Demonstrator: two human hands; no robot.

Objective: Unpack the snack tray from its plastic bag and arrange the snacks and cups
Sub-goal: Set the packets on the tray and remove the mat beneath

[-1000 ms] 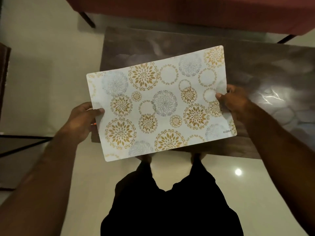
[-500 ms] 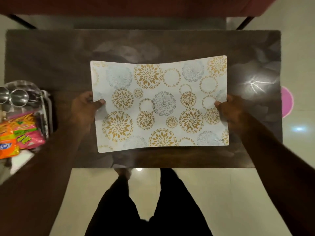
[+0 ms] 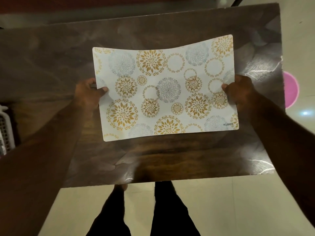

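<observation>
A white placemat [image 3: 165, 92] printed with gold and grey flower circles is held over the dark wooden table [image 3: 153, 159]. My left hand [image 3: 88, 93] grips its left edge, thumb on top. My right hand [image 3: 238, 91] grips its right edge the same way. The mat sags slightly in the middle and sits right of the table's centre. The bagged snack tray and cups are out of sight, apart from a white edge [image 3: 5, 132] at the far left.
A pink round object [image 3: 291, 90] lies on the pale floor beyond the table's right edge. My legs [image 3: 141, 215] stand at the table's near edge. A dark red sofa runs along the far side.
The view has swung right, so the bagged snacks and steel cups have left the frame at the left. The mat stays in both hands and now sits further over the table.
</observation>
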